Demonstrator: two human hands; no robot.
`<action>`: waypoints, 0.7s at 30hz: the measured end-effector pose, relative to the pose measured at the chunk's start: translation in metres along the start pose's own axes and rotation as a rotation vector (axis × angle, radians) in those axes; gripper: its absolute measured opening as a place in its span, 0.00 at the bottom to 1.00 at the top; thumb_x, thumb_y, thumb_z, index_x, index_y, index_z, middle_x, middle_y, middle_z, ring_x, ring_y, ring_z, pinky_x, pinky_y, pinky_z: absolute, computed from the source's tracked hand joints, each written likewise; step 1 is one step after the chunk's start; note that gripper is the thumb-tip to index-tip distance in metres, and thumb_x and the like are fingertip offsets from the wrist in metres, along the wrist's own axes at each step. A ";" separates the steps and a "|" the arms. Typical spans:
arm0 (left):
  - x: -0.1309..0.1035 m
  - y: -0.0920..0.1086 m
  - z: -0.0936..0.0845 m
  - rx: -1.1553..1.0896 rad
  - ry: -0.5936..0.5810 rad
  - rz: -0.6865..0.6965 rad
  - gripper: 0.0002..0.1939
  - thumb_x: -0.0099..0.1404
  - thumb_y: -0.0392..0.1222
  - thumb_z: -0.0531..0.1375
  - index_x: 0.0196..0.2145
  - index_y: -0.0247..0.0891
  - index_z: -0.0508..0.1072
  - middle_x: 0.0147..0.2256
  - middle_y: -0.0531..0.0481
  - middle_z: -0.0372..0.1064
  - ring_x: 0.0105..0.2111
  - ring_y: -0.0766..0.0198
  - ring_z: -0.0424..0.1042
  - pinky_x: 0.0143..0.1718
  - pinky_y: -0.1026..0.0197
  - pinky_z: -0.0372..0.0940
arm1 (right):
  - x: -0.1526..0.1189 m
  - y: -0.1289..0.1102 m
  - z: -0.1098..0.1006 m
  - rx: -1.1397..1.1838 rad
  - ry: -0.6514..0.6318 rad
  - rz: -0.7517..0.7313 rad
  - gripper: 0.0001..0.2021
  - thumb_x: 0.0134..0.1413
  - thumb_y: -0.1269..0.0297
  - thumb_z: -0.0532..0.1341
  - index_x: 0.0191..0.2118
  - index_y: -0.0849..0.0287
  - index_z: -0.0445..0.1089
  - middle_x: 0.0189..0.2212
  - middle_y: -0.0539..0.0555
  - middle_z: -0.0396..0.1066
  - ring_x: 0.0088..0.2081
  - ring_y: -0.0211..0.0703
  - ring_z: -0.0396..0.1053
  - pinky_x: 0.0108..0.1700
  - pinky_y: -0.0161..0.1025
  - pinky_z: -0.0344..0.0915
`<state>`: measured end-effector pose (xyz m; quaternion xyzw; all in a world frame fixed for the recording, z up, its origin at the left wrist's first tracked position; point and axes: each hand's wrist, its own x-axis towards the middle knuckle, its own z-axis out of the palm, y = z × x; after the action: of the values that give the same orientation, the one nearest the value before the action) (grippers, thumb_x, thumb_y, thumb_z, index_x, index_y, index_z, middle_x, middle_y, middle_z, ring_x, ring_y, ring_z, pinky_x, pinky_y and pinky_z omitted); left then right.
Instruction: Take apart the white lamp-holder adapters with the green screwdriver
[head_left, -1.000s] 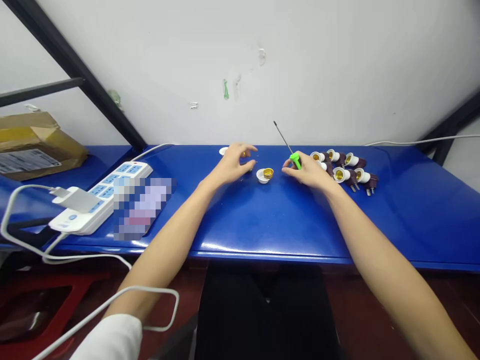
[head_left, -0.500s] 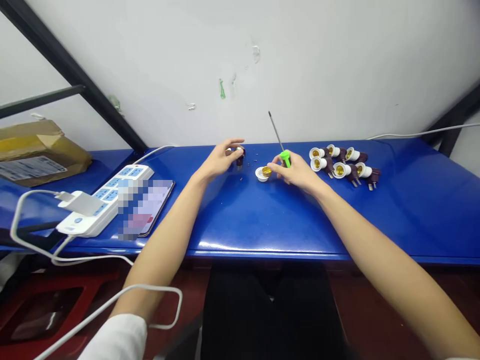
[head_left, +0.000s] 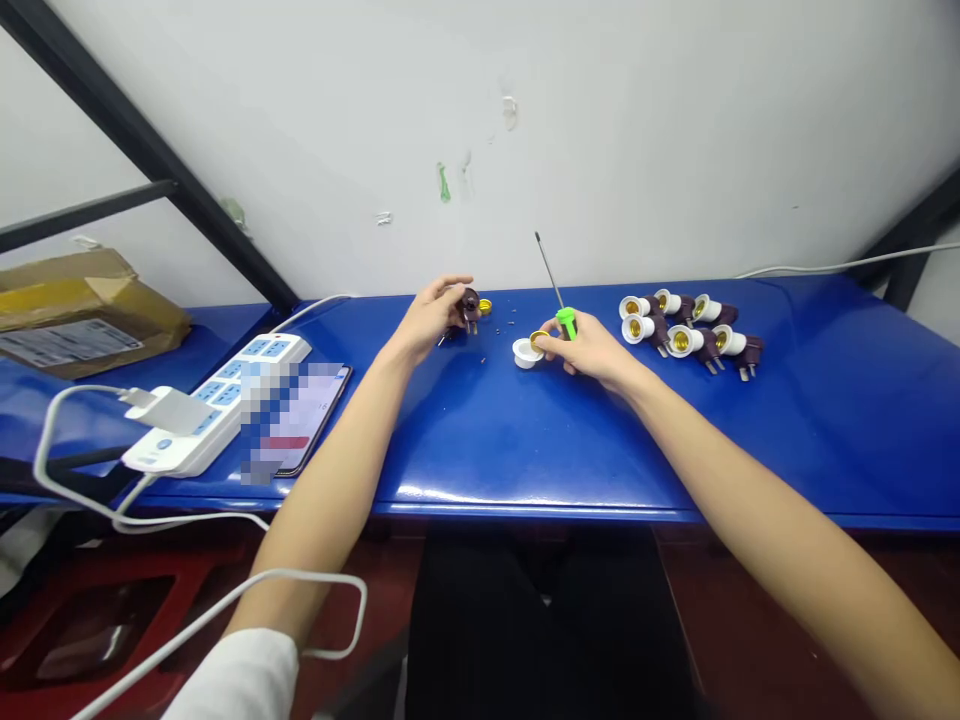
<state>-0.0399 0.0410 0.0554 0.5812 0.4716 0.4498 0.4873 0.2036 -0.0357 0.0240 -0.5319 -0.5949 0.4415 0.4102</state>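
While my left fingers [head_left: 450,298] hold a brown plug [head_left: 470,302] near the surface's [head_left: 525,440] back edge, my right fingers [head_left: 555,346] grip a gold sleeve [head_left: 539,336] and screwdriver [head_left: 567,324]; light pressure should prevent denting.

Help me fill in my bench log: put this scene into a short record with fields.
Left hand: holding a brown plug piece
Right hand: gripping a green-handled screwdriver, fingers on a gold shell
Between hands: white cup
Right of right hand: six white-and-brown lamp sockets
Left side: white power strip, phone beside it
Surface: blue table
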 end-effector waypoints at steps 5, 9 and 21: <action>0.002 0.003 -0.005 -0.065 0.071 0.004 0.11 0.77 0.39 0.55 0.45 0.37 0.77 0.40 0.47 0.76 0.33 0.64 0.80 0.31 0.63 0.67 | 0.002 0.002 -0.006 -0.076 0.076 0.046 0.04 0.58 0.69 0.66 0.37 0.58 0.69 0.25 0.47 0.70 0.20 0.34 0.61 0.21 0.35 0.56; 0.002 -0.003 -0.004 -0.003 -0.012 -0.050 0.09 0.75 0.43 0.60 0.42 0.36 0.78 0.38 0.46 0.77 0.34 0.63 0.79 0.34 0.61 0.71 | 0.004 0.004 -0.009 -0.188 0.130 0.089 0.04 0.58 0.72 0.64 0.39 0.58 0.70 0.26 0.47 0.70 0.21 0.34 0.61 0.22 0.34 0.56; 0.006 0.000 -0.006 0.190 0.099 0.152 0.05 0.68 0.39 0.64 0.41 0.37 0.77 0.37 0.48 0.77 0.29 0.69 0.72 0.28 0.66 0.63 | 0.008 0.009 -0.013 -0.245 0.159 0.126 0.10 0.53 0.76 0.64 0.41 0.58 0.70 0.28 0.49 0.71 0.25 0.36 0.63 0.26 0.34 0.57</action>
<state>-0.0446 0.0479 0.0563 0.6361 0.4901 0.4668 0.3706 0.2173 -0.0264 0.0190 -0.6473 -0.5755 0.3470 0.3597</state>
